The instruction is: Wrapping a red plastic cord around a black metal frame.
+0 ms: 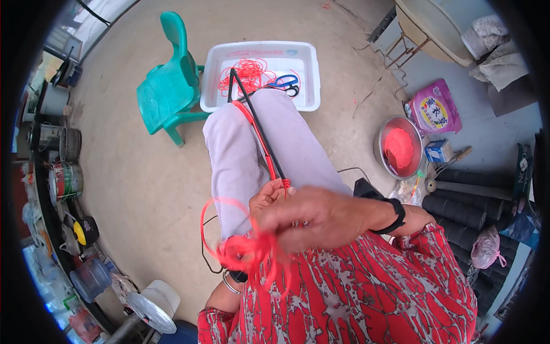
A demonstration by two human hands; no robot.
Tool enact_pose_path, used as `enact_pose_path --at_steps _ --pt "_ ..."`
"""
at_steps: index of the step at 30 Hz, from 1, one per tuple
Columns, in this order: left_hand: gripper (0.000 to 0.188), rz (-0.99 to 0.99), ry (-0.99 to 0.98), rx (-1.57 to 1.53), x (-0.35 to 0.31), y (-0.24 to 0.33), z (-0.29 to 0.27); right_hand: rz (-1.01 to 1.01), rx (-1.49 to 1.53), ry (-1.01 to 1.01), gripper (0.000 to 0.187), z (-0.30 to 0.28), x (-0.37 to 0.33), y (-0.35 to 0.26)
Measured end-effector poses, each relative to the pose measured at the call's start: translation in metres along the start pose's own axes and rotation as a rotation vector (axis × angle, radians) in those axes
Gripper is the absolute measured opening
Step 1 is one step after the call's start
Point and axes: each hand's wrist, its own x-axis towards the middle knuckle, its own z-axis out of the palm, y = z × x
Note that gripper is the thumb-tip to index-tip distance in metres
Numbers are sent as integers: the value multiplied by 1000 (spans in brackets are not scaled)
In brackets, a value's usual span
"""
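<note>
My left hand pinches the near end of a thin black rod frame, where red cord is wound tightly round it. The frame lies along my lap, and its far end bends at a sharp angle over the tub. A flat red strip runs beside the rod. My right hand, smeared by motion, crosses over in front of the left one. Its fingers close on a loose bundle of red plastic cord, whose loops hang below and to the left. Part of my left hand is hidden behind the right.
Ahead stands a white tub with tangled red cord and blue-handled scissors. A green chair is beside it. To the right are a metal bowl with a red item, a purple bag and dark rolls.
</note>
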Motion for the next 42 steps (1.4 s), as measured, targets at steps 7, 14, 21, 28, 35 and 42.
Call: enact_pose_path --at_steps 7,14,21,28,35,42 --pt "18 89 -94 278 5 -13 -11 50 378 499 18 -41 0 -34" --pt "23 169 -56 340 7 -21 -17 -30 366 579 26 -43 11 -41" --pt "16 856 80 703 7 -3 9 136 405 469 25 -35 24 -56" --pt "17 368 117 216 15 1 -9 -401 609 798 23 -133 0 -30" --pt "18 284 114 157 19 7 -17 -379 758 679 23 -181 -52 29" --pt "20 283 157 136 21 15 -28 474 -432 90 13 -98 -62 44"
